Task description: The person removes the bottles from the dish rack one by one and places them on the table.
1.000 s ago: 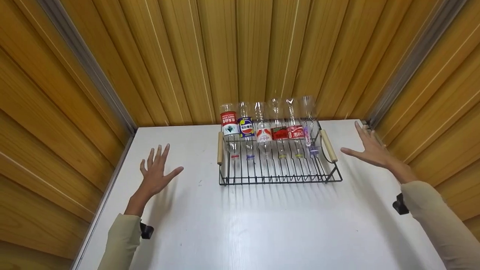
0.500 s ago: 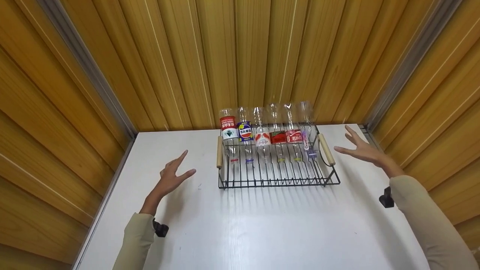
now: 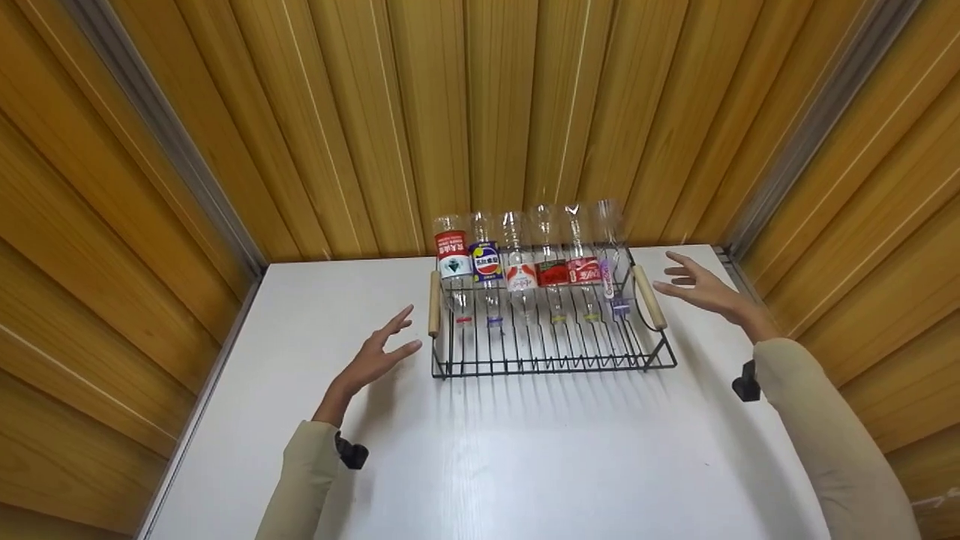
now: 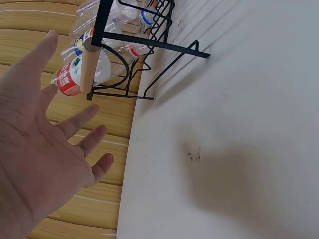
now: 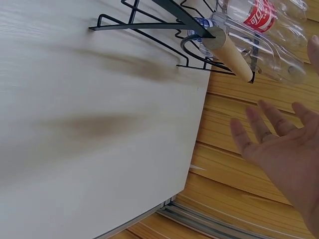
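Note:
A black wire dish rack (image 3: 555,367) with two wooden handles stands on the white table. Several clear plastic bottles lie side by side in it, caps towards the front, among them a red-and-white labelled bottle (image 3: 454,255), a blue Pepsi bottle (image 3: 486,261) and a red Coca-Cola bottle (image 3: 584,270). My left hand (image 3: 371,361), fingers spread and holding nothing, is just left of the left handle (image 3: 434,304). On the other side my right hand (image 3: 697,287), also bare, hovers beside the right handle (image 3: 649,297). Both wrist views show a palm (image 4: 42,144) apart from its handle.
The table (image 3: 540,457) extends in front of the rack. A yellow wood-look panel wall (image 3: 502,112) rises close behind the bottles, with similar panels left and right. Metal corner strips (image 3: 172,142) run up between the panels.
Both hands have moved in towards the rack, the left one to the right and the right one to the left. The rack and bottles stay in place on the table.

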Available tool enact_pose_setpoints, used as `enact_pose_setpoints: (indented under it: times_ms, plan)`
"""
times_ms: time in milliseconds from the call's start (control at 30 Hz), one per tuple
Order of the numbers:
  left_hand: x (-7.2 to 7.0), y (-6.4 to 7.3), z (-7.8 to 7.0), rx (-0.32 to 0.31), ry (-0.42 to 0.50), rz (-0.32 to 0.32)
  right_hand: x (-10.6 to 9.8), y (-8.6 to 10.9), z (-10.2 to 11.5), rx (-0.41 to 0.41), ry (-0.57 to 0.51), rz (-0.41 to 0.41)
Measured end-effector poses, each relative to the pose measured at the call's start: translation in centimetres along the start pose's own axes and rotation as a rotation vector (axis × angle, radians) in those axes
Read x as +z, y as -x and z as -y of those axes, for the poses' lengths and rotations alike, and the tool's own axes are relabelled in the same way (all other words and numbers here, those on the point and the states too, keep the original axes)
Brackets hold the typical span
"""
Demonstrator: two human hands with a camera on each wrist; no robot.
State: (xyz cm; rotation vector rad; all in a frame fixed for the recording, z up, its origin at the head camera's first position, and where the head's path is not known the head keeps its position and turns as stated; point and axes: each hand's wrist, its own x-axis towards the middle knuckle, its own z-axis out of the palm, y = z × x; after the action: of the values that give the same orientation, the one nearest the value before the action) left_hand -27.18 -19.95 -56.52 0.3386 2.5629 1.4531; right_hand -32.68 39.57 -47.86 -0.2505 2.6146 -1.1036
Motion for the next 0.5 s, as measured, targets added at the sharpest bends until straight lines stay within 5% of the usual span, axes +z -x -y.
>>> enact_pose_setpoints:
  times_ms: [500]
  plan:
    - [2.9,-2.0,1.0,0.037,0.153,0.028,0.8,-2.9,0.1,0.012,-0.035,0.012]
